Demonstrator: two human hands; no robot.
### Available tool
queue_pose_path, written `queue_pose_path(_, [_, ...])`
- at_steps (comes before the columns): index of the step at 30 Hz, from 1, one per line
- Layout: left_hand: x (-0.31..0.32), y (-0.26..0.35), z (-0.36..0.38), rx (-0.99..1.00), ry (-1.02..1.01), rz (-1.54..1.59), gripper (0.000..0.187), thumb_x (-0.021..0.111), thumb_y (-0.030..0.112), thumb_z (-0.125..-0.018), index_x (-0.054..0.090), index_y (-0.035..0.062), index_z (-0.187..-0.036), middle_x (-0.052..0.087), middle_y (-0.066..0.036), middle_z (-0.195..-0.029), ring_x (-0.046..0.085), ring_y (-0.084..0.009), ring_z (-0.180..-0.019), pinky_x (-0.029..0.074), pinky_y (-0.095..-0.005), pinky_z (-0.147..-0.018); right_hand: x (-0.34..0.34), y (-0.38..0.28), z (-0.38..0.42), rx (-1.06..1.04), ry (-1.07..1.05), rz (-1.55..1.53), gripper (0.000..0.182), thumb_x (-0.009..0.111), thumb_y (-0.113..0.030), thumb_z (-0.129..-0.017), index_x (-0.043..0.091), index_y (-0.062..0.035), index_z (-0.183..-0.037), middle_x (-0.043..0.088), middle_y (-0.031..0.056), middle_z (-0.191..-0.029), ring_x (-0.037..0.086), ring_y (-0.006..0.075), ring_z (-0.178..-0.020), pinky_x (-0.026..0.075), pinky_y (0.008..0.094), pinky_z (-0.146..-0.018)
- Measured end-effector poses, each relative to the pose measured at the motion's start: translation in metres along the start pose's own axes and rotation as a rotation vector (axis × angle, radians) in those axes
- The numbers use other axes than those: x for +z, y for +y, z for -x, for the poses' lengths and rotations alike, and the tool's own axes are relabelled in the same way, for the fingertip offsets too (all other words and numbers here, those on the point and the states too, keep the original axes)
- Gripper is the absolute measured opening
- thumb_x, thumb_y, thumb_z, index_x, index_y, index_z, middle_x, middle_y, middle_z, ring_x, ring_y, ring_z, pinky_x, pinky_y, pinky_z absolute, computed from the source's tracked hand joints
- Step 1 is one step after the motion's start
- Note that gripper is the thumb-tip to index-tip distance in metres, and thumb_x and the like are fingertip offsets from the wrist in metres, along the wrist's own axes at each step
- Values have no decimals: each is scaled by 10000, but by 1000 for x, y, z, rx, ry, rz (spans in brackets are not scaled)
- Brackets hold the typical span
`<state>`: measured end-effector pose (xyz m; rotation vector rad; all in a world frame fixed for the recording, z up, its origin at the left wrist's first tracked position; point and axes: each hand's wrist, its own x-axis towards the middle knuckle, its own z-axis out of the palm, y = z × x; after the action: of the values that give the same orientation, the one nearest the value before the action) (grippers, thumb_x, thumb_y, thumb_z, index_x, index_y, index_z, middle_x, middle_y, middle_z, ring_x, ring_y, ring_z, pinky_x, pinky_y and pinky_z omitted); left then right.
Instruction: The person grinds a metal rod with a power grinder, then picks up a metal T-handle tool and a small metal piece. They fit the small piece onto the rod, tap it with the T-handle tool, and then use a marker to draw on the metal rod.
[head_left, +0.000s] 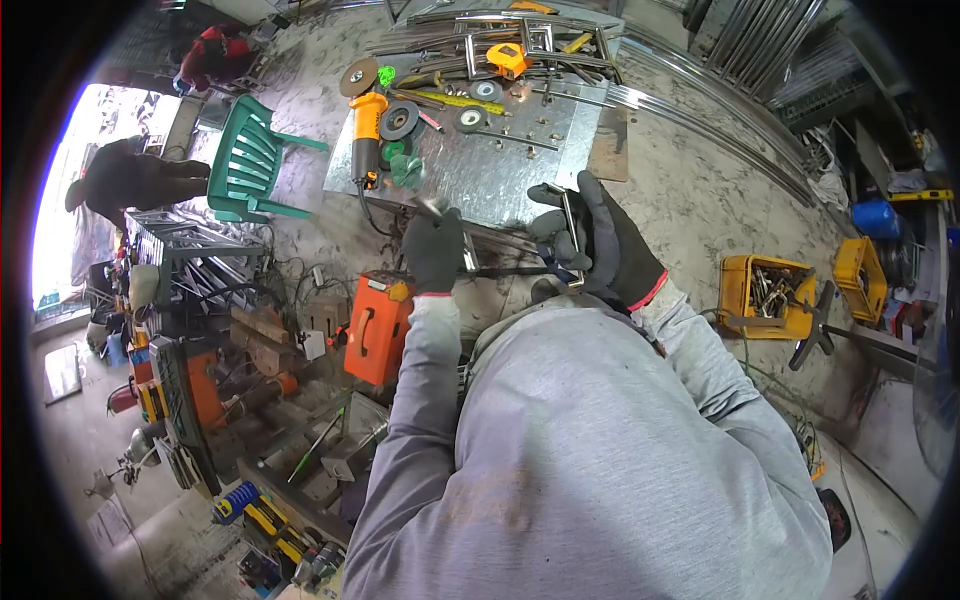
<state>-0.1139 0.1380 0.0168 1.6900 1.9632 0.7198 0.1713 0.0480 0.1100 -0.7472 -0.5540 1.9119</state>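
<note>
My left hand (435, 250), in a dark glove with red trim, is closed just off the near edge of the metal-topped table (470, 180). A small shiny, blurred metal end (433, 207) shows at its fingers; I cannot tell what the piece is. My right hand (620, 240), gloved the same way, is closed round a thin shiny metal bar (571, 222), held between thumb and fingers at the table's near right corner. A dark narrow strip (505, 271) spans the space between both hands, close in front of my body.
An angle grinder (367, 130), cutting discs (399, 121) and a tape measure (508, 61) lie on the table. Left are an orange case (377, 328) and a green chair (245, 165); right, a yellow bin (765, 295) of metal parts. Two people are at far left.
</note>
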Motion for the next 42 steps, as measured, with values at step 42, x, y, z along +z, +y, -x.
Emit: queue_pose_path(42, [-115, 116, 62, -6, -388, 620, 353, 622, 122, -1046, 659, -28, -1363, 594, -7, -799, 519, -60, -700, 429, -252, -614, -39, 33, -121, -287, 15, 431, 316, 506, 62, -915, 687, 6, -1169, 721, 66, -1039, 681, 159, -931, 576, 318, -846])
